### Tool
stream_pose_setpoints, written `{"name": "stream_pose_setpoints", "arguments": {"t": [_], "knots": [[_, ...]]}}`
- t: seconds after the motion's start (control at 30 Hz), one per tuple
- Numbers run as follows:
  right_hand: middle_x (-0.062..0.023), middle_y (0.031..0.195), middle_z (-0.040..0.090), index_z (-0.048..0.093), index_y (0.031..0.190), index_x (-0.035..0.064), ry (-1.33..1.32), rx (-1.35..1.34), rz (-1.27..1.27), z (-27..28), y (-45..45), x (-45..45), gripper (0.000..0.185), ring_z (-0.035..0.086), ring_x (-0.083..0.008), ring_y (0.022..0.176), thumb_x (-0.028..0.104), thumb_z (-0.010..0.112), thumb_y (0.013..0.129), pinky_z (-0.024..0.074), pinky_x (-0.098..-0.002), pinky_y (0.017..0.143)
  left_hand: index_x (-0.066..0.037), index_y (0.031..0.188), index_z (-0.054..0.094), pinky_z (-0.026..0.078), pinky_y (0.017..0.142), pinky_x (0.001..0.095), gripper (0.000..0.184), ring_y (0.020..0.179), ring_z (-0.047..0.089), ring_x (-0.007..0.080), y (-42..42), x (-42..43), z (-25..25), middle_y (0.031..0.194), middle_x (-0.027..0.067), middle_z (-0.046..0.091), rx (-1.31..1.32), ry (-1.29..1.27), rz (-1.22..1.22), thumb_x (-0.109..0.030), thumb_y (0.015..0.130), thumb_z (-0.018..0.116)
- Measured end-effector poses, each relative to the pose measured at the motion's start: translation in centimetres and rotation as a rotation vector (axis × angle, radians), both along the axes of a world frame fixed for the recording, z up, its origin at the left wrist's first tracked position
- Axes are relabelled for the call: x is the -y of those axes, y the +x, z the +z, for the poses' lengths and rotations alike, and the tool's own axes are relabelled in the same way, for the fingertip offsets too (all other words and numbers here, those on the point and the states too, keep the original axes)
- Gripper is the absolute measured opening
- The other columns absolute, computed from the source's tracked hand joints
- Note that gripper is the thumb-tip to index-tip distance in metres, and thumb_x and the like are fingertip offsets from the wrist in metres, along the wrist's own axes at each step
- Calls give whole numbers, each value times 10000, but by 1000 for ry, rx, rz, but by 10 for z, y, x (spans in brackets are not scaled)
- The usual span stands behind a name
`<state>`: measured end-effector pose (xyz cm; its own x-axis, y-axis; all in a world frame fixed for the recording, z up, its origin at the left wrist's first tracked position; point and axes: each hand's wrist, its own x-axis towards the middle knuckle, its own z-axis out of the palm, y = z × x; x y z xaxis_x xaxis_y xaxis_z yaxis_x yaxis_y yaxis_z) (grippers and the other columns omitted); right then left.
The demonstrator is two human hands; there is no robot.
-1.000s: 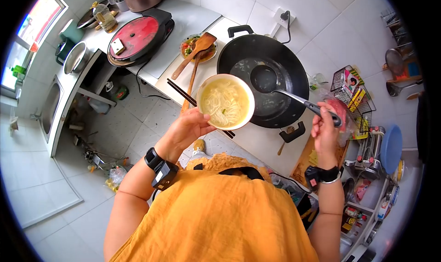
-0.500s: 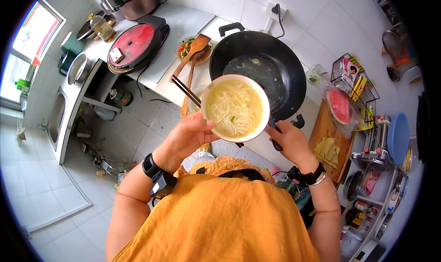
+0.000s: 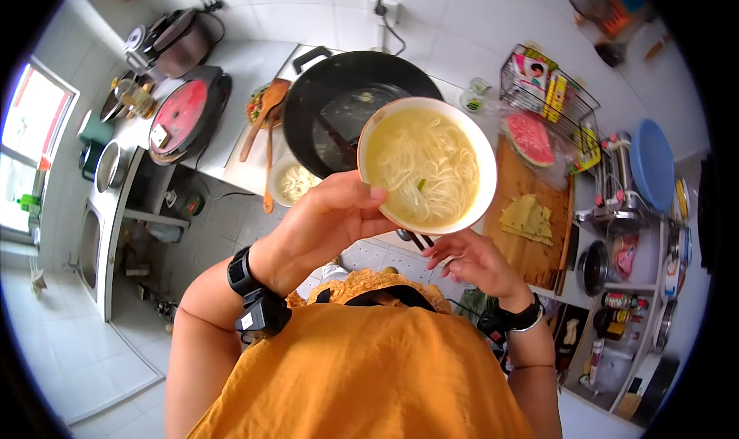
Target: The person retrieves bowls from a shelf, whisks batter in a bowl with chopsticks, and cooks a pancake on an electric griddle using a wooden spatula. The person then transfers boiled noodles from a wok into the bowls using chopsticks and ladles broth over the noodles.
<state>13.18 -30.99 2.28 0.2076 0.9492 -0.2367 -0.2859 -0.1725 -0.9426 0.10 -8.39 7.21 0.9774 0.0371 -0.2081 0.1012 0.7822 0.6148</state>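
My left hand (image 3: 339, 220) grips a white bowl (image 3: 486, 166) of noodles in pale broth, thumb over the rim. A piece of green floats among the noodles (image 3: 439, 162). Dark chopsticks (image 3: 422, 241) seem to run beneath the bowl, their ends poking out at its lower edge. Just below and right of the bowl, my right hand (image 3: 477, 263) is empty with its fingers apart. Behind the bowl stands a large black wok (image 3: 369, 70) with a little liquid in it. A smaller bowl of noodles (image 3: 296, 181) sits left of the wok.
Wooden spatulas (image 3: 265, 120) rest by a dish of chopped food (image 3: 256, 104). At right, a cutting board (image 3: 523, 223) carries flat yellowish pieces (image 3: 527, 220) and wrapped watermelon (image 3: 530, 139). A wire basket (image 3: 546, 85) stands behind. An electric griddle (image 3: 181, 116) is on the left counter.
The bowl of noodles has moved right and nearer to me in my left hand. My right hand has let go of a black handle and opened. The view has turned slightly.
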Motion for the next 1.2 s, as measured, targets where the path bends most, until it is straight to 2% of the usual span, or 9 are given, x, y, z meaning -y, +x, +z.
{"name": "stream_pose_setpoints", "arguments": {"t": [0.07,0.33,0.43,0.77,0.93,1.0,1.03,1.07,1.2], "knots": [[-92,1080,520,270,1331,63,80,-401,-92,6,-5,17,568,547,-172,899,115,541,834,458,-290,744,37,1088,496,421,918,328,314,1001,547,207,25,26,2,1079,134,554,9,6,-77,-137,827,520],[-18,969,501,517,1101,20,-225,752,-592,-30,-1,95,354,486,-85,832,150,639,794,420,-212,637,12,1063,512,421,895,322,303,964,544,195,84,99,-20,1041,104,561,23,-112,-267,-139,803,544],[-43,1020,544,473,1172,34,22,-80,-894,-57,-5,123,377,543,-100,865,89,586,817,445,-214,674,37,1120,481,379,961,351,380,1049,520,246,105,131,-47,1123,148,529,-10,-162,-301,-139,791,551],[-68,1037,562,480,1140,45,341,-667,-1132,-152,-20,155,281,555,-142,884,79,514,863,469,-226,716,-13,1207,422,346,980,330,495,1090,478,183,127,180,-149,1182,95,494,-42,-117,-498,-176,772,594],[-72,1121,547,477,1130,39,343,-721,-1456,-188,-2,139,277,532,-156,1031,76,512,857,456,-258,843,-11,1207,422,343,982,330,506,1091,473,177,128,186,-173,1192,88,485,-116,-135,-515,-158,757,600],[-81,1112,548,501,1090,25,1,302,-1266,-210,2,152,251,537,-163,1022,103,522,852,445,-265,870,-8,1204,421,344,983,331,491,1091,473,180,125,189,-182,1194,90,482,-157,-164,-501,-141,763,590],[-88,1044,573,534,1017,0,348,-476,-1523,-184,5,137,202,562,-159,951,108,531,847,456,-270,835,-4,1202,420,344,985,332,476,1091,473,182,125,188,-184,1195,92,480,-173,-188,-477,-123,770,579],[-87,967,583,550,965,-17,-9,-14,-1528,-216,10,167,159,568,-152,875,98,531,856,463,-271,791,-4,1202,420,344,985,332,476,1091,473,182,123,187,-188,1195,92,480,-182,-191,-485,-123,770,579],[-97,916,575,557,947,-33,525,-17,-1774,-140,26,227,159,539,-147,734,101,533,864,456,-244,662,-63,1225,407,359,966,325,485,1079,476,169,124,177,-215,1161,64,492,-191,-151,-488,-94,772,577]]}}
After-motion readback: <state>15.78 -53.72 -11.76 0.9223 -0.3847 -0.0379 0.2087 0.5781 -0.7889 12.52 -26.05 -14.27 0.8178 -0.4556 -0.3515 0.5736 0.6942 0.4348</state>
